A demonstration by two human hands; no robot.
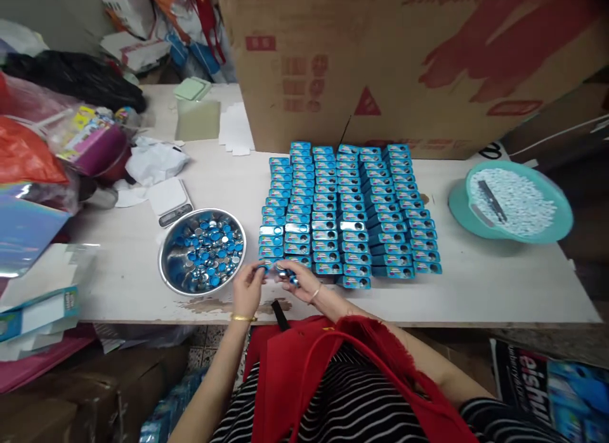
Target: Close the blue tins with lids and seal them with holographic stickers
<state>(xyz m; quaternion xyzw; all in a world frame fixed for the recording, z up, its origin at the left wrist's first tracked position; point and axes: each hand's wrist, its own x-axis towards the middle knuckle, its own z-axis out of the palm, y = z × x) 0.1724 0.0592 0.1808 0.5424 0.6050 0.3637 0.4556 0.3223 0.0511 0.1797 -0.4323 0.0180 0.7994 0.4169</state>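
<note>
My left hand (248, 288) pinches a small round blue cap (262, 268) at the near left corner of the box rows. Close beside it, my right hand (301, 284) is closed around several more silver and blue caps (288, 275). A steel bowl (162, 265) just left of my hands holds many such caps, some blue side up, some silver. Beyond my hands, small blue boxes (324, 225) stand packed in several columns. Many show a dark round spot at the end facing up; some at the left show a blue disc there.
A large cardboard carton (304, 68) stands behind the boxes. At the right, a teal basin (459, 208) holds small white pieces with a dark bar on top. A white scale (167, 195) sits behind the bowl, and bags (28, 151) crowd the left side.
</note>
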